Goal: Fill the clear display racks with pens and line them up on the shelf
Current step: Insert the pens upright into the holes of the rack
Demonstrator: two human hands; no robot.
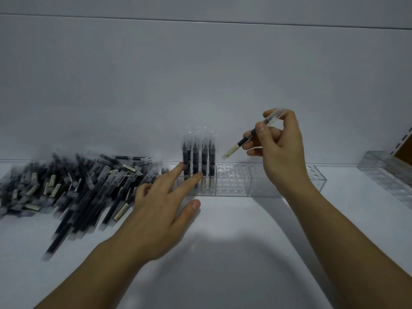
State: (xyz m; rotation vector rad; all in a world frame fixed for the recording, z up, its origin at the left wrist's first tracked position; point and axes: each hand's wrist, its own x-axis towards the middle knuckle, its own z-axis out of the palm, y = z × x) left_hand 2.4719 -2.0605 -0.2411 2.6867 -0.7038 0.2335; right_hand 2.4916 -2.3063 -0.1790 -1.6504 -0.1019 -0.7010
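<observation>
While the shelf [223,253] carries the pile [73,186] at left and the rack [231,182] at centre, the left hand [160,208], fingers [177,172] spread, touches the racked pens [195,157]; the right hand [281,148], nearer the empty holes [231,170], pinches a pen [245,139] tilted down-left toward them.

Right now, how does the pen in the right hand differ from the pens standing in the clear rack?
The held pen is single, tilted and in the air, pinched by the right hand. The racked pens are several, upright, seated in holes at the left end of the clear rack. The held pen touches no rack; the racked pens have fingers of the left hand against them. Both share dark barrels, clear caps up and pale label ends down.
</observation>
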